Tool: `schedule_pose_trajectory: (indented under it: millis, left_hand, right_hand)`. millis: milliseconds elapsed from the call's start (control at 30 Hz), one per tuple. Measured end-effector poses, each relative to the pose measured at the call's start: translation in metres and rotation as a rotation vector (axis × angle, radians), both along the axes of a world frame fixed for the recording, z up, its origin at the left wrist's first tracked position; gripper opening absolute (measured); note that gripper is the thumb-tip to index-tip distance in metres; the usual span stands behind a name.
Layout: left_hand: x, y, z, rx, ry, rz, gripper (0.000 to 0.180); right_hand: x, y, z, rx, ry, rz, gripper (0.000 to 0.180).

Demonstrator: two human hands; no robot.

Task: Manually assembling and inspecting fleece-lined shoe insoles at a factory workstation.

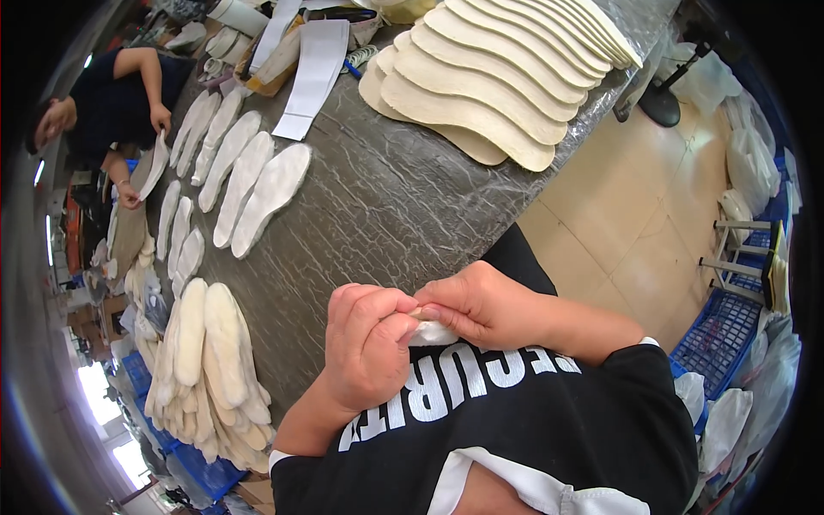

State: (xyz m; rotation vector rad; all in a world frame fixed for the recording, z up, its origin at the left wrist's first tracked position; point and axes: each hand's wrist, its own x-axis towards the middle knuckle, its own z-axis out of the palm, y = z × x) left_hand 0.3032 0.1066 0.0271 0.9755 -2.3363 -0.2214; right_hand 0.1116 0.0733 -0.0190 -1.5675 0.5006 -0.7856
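Observation:
Close to my chest, at the table's near edge, both hands meet with their fingers pinched together. My left hand (pixel 371 348) and my right hand (pixel 481 305) grip a small white, soft-looking piece (pixel 432 334) between them. Most of it is hidden behind the fingers, so its full shape cannot be made out. On the dark table (pixel 343 215), several white insoles (pixel 270 197) lie in rows to the left. A pile of fluffy cream insoles (pixel 206 360) sits at the table's left edge, nearest my left forearm.
Large cream insoles (pixel 481 103) fan out in a stack at the far right of the table. White paper strips (pixel 316 73) lie at the back. Another person (pixel 112 112) holds an insole at far left. Blue crates (pixel 717 339) and a small stool (pixel 742 257) stand right.

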Motion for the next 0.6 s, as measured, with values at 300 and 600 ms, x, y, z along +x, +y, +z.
schedule_pose_trajectory:
  millis: [300,600]
  left_hand:
    - [0.000,0.001,-0.006,0.092,0.118,0.118,0.011]
    - [-0.005,0.002,-0.009,0.179,0.184,0.159,0.008]
  right_hand:
    - [0.001,0.007,-0.009,-0.040,-0.168,0.079,0.033]
    - [0.002,0.011,-0.019,-0.005,0.008,0.059,0.044]
